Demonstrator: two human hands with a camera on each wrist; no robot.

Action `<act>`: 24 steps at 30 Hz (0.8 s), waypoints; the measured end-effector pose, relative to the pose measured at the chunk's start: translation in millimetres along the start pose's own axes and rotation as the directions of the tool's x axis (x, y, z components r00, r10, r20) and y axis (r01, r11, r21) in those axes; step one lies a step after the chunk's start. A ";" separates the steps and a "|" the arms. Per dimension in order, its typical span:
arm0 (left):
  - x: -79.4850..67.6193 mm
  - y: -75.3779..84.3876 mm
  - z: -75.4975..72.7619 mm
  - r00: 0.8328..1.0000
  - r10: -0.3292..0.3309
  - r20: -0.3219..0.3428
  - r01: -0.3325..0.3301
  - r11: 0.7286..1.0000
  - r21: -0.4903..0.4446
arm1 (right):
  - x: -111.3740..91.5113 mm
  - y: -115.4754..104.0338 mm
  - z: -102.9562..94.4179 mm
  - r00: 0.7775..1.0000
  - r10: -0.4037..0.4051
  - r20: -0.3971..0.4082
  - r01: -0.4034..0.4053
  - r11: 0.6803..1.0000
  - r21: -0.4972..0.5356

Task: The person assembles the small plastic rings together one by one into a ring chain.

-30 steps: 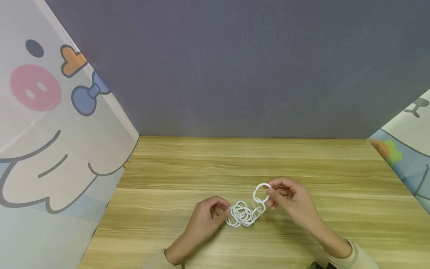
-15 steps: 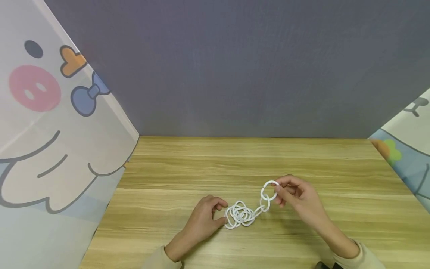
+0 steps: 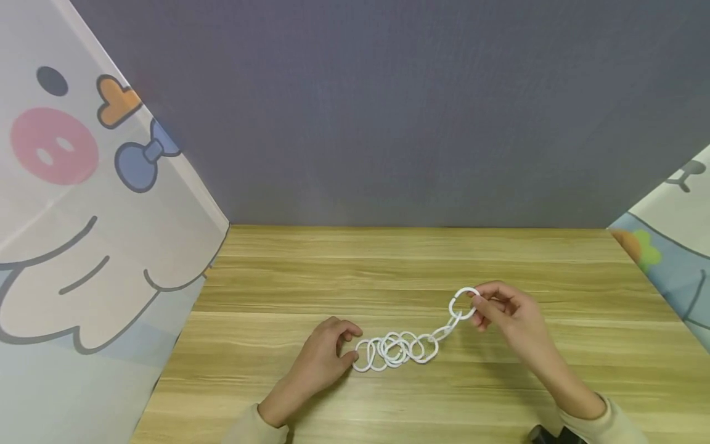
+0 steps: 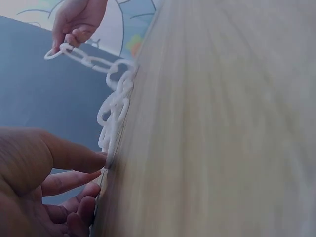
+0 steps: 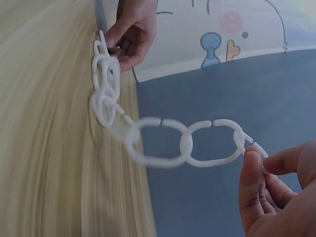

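A chain of white plastic rings (image 3: 424, 349), each with a small split, runs across the wooden table. Its left part lies bunched in overlapping loops, while the right part rises off the wood. Thumb and fingers of my right hand (image 3: 513, 312) pinch the raised end ring (image 3: 452, 306); the right wrist view shows two links (image 5: 214, 164) stretched out beside that hand. At the opposite end, my left hand (image 3: 323, 353) rests low with the thumb touching the last ring (image 4: 110, 148). Its other fingers are relaxed, apart from the thumb.
The wood-grain table (image 3: 310, 265) ends at a dark grey panel (image 3: 410, 123) behind. Panels with cartoon prints (image 3: 61, 246) stand at the left and right sides. A black object (image 3: 546, 435) shows at the bottom edge near the right sleeve (image 3: 604, 422).
My right hand has moved right and slightly away, drawing the chain out of its heap into a longer line. The left hand has shifted left, its thumb and fingers now farther apart.
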State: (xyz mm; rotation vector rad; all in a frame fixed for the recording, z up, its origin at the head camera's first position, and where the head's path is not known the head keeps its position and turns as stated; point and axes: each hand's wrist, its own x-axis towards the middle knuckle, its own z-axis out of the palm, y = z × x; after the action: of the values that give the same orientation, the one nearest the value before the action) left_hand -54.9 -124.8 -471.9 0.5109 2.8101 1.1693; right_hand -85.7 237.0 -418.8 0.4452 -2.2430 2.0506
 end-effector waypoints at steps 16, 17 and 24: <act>-3.4 -5.6 -12.3 0.994 -0.109 -0.020 0.110 0.993 0.045 | 5.9 9.8 -13.9 0.996 0.062 -0.057 -0.062 0.998 0.007; -4.3 -5.4 -11.7 0.993 -0.118 -0.019 0.119 0.991 0.055 | 6.1 10.3 -14.0 0.996 0.063 -0.057 -0.062 0.998 0.008; -7.8 -11.4 -2.7 0.994 -0.080 -0.067 0.089 0.987 0.136 | 7.8 12.0 -14.3 0.996 0.074 -0.058 -0.074 0.997 -0.004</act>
State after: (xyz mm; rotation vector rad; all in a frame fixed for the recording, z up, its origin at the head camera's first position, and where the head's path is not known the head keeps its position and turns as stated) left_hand -51.1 -136.7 -478.5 0.3648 2.9483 0.9963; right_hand -98.3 250.6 -427.0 0.3031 -2.2649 2.0625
